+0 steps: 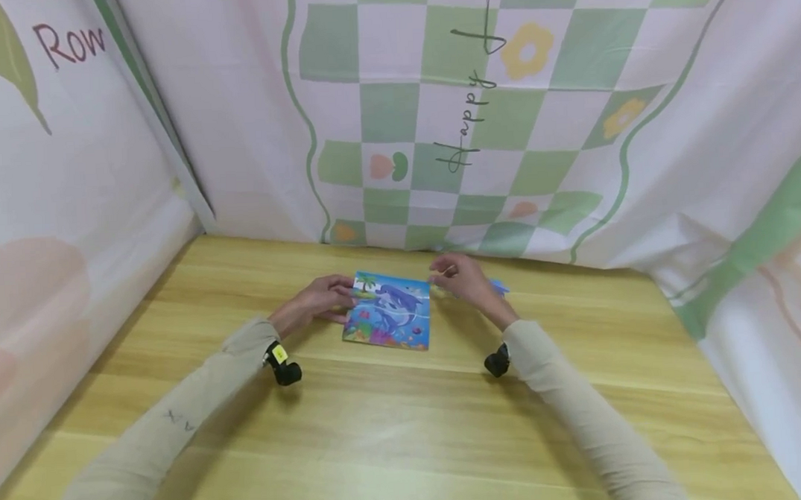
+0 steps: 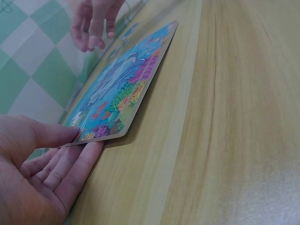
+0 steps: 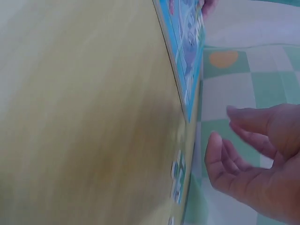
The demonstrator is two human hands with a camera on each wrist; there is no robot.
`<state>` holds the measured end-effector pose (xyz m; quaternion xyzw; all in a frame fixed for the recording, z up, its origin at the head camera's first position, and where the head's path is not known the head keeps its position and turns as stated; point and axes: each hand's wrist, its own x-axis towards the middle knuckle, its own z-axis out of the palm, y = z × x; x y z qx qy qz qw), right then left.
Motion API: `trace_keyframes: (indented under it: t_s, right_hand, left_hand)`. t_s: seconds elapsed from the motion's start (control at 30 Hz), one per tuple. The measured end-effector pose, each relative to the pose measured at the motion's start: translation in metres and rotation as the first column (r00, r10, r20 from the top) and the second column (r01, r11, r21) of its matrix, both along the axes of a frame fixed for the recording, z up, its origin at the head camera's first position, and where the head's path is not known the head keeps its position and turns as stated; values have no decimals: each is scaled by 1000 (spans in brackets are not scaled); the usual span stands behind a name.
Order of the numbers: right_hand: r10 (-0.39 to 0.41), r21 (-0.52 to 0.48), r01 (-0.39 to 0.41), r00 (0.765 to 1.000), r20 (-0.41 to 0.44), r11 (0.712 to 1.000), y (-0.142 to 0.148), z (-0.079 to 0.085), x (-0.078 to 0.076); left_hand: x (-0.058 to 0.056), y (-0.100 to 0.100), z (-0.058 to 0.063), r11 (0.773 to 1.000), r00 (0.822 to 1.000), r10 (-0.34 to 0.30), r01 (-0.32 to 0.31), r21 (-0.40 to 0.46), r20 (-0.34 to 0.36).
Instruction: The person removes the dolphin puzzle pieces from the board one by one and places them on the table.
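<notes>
A square jigsaw puzzle board (image 1: 388,310) with a dolphin, a palm tree and coral lies in front of me, its left side lifted off the table in the left wrist view. My left hand (image 1: 323,298) pinches that left edge, thumb on top and fingers underneath (image 2: 77,173). Off the board's far right corner hovers my right hand (image 1: 465,278), fingers loosely bent and apart, with nothing between them in the right wrist view. Loose puzzle pieces (image 3: 178,176) lie on the table below the right hand; in the head view the forearm partly hides them (image 1: 499,287).
The wooden table (image 1: 381,430) ends at a hanging cloth (image 1: 394,112) with green and white checks, close behind the board. More printed cloth (image 1: 56,198) walls off the left side, and a further cloth (image 1: 772,301) hangs on the right.
</notes>
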<state>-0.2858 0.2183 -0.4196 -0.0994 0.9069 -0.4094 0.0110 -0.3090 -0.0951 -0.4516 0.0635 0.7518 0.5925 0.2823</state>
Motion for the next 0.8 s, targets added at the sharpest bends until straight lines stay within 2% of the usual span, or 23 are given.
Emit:
trace_keyframes:
  t_s: [0.17,0.27,0.4,0.5,0.6,0.8]
  right_hand:
    - [32,-22,-32,999,-19,999,-18,-1,-5]
    - [79,6,-79,997,-3,997,-29,-4,-7]
    - [155,118,-156,988,20,981,-40,-10,-6]
    - [173,220,-172,985,15,960,-46,-13,-3]
    - [140,276,-142,990,28,951,-49,-15,1]
    - [50,307,-75,995,86,949,-54,-10,5]
  left_hand:
    - [-4,3,2,1000,1000,8,-8,4,10]
    - [-5,4,0,1000,999,22,-22,5,33]
    - [-4,2,-2,1000,999,30,-30,5,33]
    - [-2,1,-3,1000,1000,24,-24,7,19]
    - [0,0,-3,1000,1000,26,-26,12,17]
    - [1,0,-2,1000,1000,24,-24,11,18]
